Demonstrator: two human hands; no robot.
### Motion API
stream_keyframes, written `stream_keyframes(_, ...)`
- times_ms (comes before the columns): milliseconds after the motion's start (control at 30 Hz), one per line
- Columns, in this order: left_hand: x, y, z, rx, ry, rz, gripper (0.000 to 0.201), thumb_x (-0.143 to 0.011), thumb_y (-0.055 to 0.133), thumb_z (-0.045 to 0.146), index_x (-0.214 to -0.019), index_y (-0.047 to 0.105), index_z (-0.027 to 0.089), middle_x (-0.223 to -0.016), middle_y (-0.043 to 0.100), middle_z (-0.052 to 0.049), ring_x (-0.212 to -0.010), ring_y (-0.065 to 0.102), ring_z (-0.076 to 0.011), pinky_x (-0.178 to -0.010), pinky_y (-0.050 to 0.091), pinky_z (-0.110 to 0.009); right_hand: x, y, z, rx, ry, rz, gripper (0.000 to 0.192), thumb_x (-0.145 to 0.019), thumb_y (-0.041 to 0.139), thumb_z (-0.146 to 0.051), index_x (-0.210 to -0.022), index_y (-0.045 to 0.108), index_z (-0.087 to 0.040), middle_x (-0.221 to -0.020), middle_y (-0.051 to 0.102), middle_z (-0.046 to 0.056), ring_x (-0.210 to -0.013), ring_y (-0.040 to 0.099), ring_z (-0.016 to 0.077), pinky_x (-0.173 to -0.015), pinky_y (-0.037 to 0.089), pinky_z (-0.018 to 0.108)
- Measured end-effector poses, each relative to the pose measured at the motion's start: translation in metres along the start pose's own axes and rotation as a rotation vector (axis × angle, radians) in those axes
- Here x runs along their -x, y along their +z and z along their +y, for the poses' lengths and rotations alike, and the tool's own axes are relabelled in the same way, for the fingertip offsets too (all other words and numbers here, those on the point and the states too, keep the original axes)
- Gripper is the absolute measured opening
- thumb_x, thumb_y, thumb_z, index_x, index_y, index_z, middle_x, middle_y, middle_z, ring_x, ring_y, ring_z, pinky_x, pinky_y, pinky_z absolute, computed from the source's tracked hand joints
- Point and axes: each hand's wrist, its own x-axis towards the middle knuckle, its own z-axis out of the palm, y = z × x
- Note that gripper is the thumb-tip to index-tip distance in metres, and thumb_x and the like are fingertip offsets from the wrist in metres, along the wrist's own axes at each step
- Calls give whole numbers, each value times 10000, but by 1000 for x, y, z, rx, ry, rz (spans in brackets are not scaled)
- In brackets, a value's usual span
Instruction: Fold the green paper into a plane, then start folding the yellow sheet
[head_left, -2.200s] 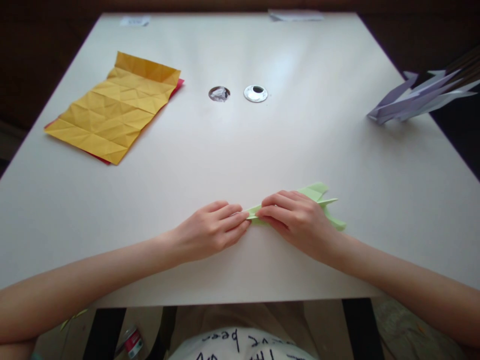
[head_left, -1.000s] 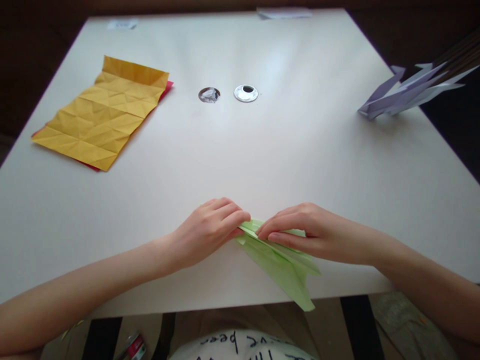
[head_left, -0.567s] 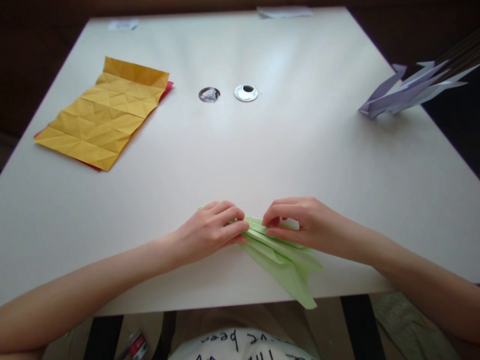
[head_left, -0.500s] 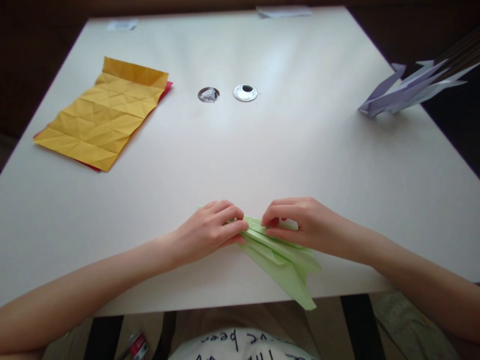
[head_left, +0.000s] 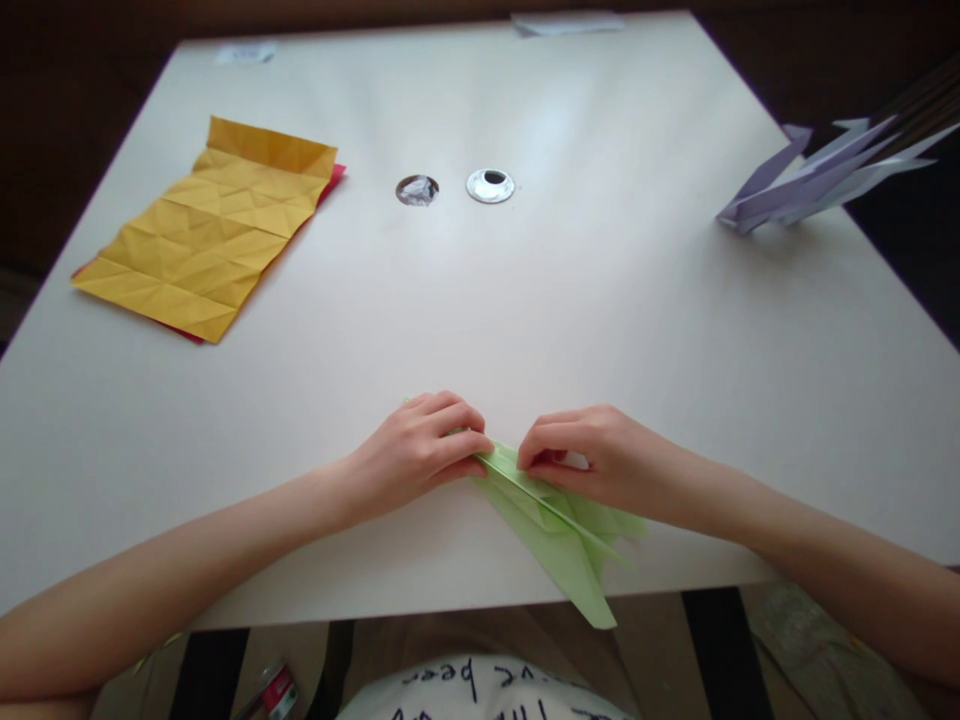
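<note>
Both our left hand (head_left: 416, 455) and right hand (head_left: 592, 462) pinch the folded green paper (head_left: 559, 525) at the table's (head_left: 525, 300) near edge, its tail overhanging.

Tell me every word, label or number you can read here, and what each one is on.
"been": handwritten in black on the person's white shirt, upside down from this view, at the bottom edge.
More black writing beside and below it on the shirt is cut off and unreadable.
Small slip of paper at the far left edge of the table: too small and blurred to read.
Can under the table: markings too small to read.
</note>
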Motion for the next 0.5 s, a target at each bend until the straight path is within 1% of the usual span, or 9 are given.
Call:
stream_keyframes(133, 0, 0, -1, 41, -21, -10, 145, -857, 505, 301, -925, 593, 207, -906, 610, -22, -849, 510, -136, -739, 426, -270, 1, -2, -4, -64, 96, 32, 130, -771, 521, -136, -758, 636, -195, -662, 618, -28, -584, 530, 78, -570, 394, 192)
stream_keyframes(267, 1, 0, 0, 28, -17, 8, 135, -850, 517, 299, -913, 593, 207, -896, 607, -19, -849, 506, -139, -743, 425, -275, 1, -1, -7, -268, 209, 26, 112, -772, 510, -170, -756, 619, -196, -700, 636, -22, -628, 576, 87, -604, 448, 198)
stream_keyframes(367, 1, 1, 1, -2, -10, 19, 125, -852, 514, 285, -909, 588, 203, -888, 604, -19, -849, 501, -143, -744, 426, -278, 1, 0, -8, -406, 260, 11, 96, -775, 502, -183, -786, 597, -191, -748, 647, -12, -678, 603, 101, -636, 480, 218)
stream_keyframes(433, 1, 1, 2, -26, -4, 21, 121, -856, 505, 277, -905, 582, 197, -883, 601, -23, -847, 498, -145, -744, 427, -279, 2, 2, -8, -438, 280, 24, 82, -774, 506, -195, -805, 581, -187, -768, 647, -3, -692, 606, 108, -637, 488, 230)
stream_keyframes(500, 1, 0, 3, -46, 1, 20, 117, -861, 495, 270, -883, 573, 186, -876, 596, -29, -838, 496, -147, -733, 429, -276, 2, 3, -9, -423, 290, 34, 78, -771, 513, -202, -819, 573, -188, -758, 641, -5, -671, 596, 104, -611, 480, 227)
